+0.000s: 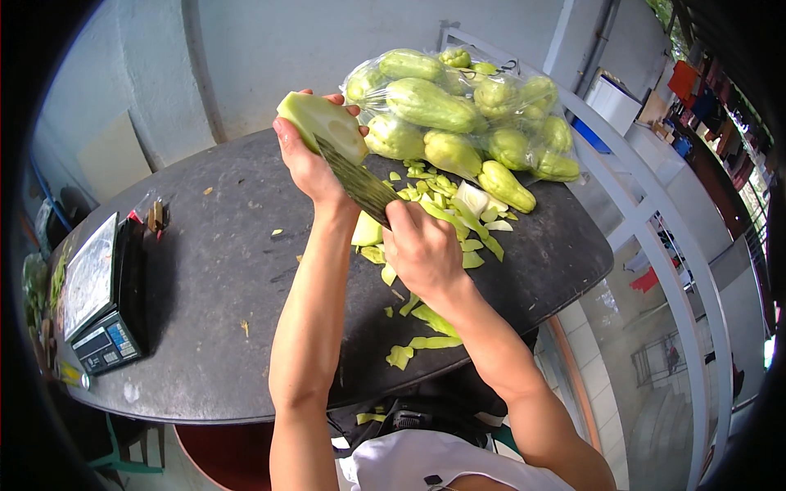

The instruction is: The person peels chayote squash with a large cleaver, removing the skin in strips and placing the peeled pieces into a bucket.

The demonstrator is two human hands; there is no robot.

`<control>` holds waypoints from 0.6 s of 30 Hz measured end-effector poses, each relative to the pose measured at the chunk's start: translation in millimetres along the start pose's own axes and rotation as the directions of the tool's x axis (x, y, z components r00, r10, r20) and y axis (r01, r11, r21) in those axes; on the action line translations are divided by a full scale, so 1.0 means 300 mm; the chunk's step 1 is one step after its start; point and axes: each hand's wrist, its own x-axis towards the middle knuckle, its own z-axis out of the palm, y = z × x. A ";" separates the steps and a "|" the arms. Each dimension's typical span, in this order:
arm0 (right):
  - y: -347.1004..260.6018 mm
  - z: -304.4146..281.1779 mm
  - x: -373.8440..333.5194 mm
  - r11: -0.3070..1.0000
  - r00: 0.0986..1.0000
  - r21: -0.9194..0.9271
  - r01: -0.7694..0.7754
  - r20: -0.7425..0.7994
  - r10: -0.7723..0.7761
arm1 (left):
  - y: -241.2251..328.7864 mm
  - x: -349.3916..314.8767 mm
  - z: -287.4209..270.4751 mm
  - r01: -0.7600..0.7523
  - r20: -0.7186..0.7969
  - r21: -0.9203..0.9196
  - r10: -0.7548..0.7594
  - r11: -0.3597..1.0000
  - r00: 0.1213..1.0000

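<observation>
My left hand [304, 164] is wrapped round a pale green, peeled chayote [315, 119], holding it up above the table with a smooth, hollowed face showing. In my right hand [426, 250] is a knife [358, 182]; its handle is hidden in my fist. The broad, dark, streaked blade slants up and left, its tip end against or just in front of the chayote's lower side; contact is hard to tell. Beneath and beside my right hand lie green peels [442, 200] and a pale cut piece [368, 231]. More peel strips [434, 342] lie near the table's front edge.
A clear plastic bag [536, 135] of whole chayotes fills the back right of the dark table [221, 270]. One chayote [506, 186] lies at its front. A digital scale [102, 303] stands at the left. White railing [655, 217] runs along the right; a reddish tub [221, 458] is below.
</observation>
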 end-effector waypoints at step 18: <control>-0.008 0.028 0.051 0.997 0.997 -0.025 -0.072 0.028 0.073 | -0.054 -0.032 -0.001 0.083 0.001 -0.025 -0.082 0.996 0.997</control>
